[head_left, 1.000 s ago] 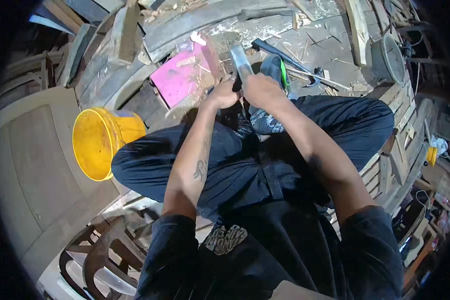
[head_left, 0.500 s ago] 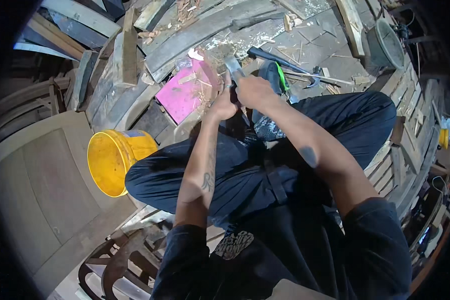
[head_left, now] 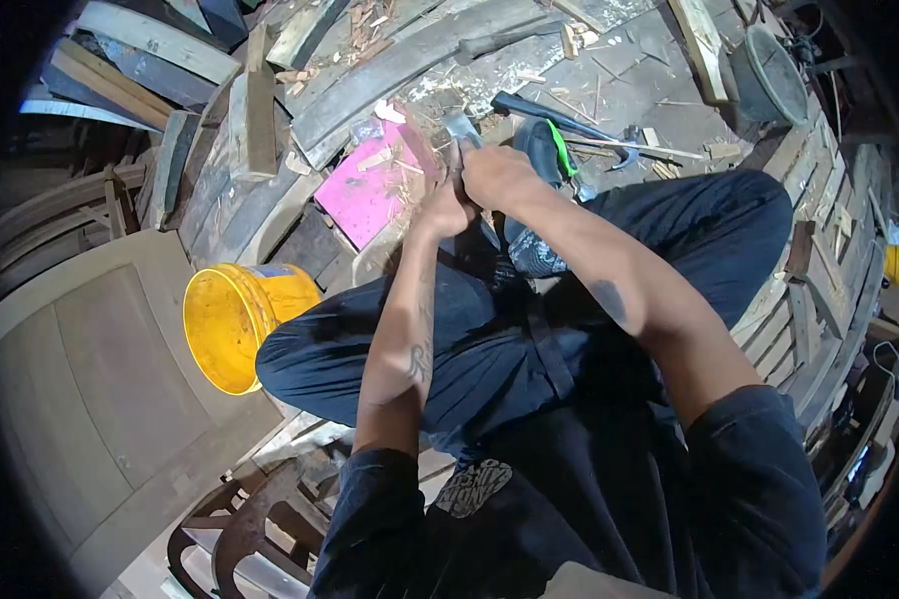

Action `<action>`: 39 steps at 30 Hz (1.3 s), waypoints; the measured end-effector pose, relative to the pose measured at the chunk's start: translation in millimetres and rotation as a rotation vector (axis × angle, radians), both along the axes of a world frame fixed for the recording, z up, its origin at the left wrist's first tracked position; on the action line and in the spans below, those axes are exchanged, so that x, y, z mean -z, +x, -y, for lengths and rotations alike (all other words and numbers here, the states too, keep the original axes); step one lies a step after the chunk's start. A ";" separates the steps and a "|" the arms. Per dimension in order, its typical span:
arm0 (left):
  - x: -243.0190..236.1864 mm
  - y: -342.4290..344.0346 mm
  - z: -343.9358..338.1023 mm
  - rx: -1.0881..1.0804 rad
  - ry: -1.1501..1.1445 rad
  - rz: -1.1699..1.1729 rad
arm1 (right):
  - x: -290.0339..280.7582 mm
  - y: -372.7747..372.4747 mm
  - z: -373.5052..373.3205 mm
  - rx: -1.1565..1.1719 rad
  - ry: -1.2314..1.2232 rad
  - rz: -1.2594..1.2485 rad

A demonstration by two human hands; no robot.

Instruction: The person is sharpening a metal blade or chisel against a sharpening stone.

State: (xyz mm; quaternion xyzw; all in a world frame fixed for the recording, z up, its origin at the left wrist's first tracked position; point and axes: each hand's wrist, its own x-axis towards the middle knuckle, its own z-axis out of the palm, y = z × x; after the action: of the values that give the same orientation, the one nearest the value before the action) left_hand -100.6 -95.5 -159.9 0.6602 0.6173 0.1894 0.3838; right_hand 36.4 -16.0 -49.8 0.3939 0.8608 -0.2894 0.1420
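Out in front of my crossed legs, my two hands meet. My right hand point(head_left: 499, 178) is closed round a flat grey metal blade point(head_left: 460, 127), whose broad end sticks out past the knuckles on the far side. Tight against it, my left hand point(head_left: 445, 208) is closed too, its thumb raised near the blade; what its fingers hold is hidden. A pink sheet point(head_left: 362, 200) strewn with wood shavings lies just left of the hands. Beyond the right hand is a dark item with a bright green edge point(head_left: 559, 148). A claw hammer point(head_left: 559, 118) with a dark grip lies behind that.
A yellow bucket point(head_left: 266, 324) lies tipped beside my left knee, near a wooden panel door point(head_left: 120, 369). Timber offcuts point(head_left: 255, 125) stand at the far left. A grey tub point(head_left: 774, 78) sits far right. Wood scraps litter the plank floor point(head_left: 529, 65). Curved wooden frames point(head_left: 245, 524) lie lower left.
The blade sits slightly more upright and shows less beyond my right fist, which has shifted a little left toward my left hand. The whole view has drifted slightly.
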 end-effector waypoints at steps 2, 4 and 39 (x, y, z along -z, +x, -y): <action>-3.2 3.4 2.6 -0.238 -0.125 0.206 | -0.3 8.5 4.6 0.017 0.049 0.007; -7.6 6.3 5.0 -0.249 -0.090 0.021 | 0.1 34.9 22.2 0.019 0.037 0.043; -3.5 5.6 4.7 -0.262 0.075 -0.115 | -6.0 8.7 12.8 0.022 0.044 -0.012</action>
State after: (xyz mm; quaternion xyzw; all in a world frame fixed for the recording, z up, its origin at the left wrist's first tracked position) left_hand -94.9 -100.2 -156.3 0.5976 0.7116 0.2224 0.2950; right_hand 45.1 -28.8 -43.8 0.4047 0.8634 -0.2741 0.1250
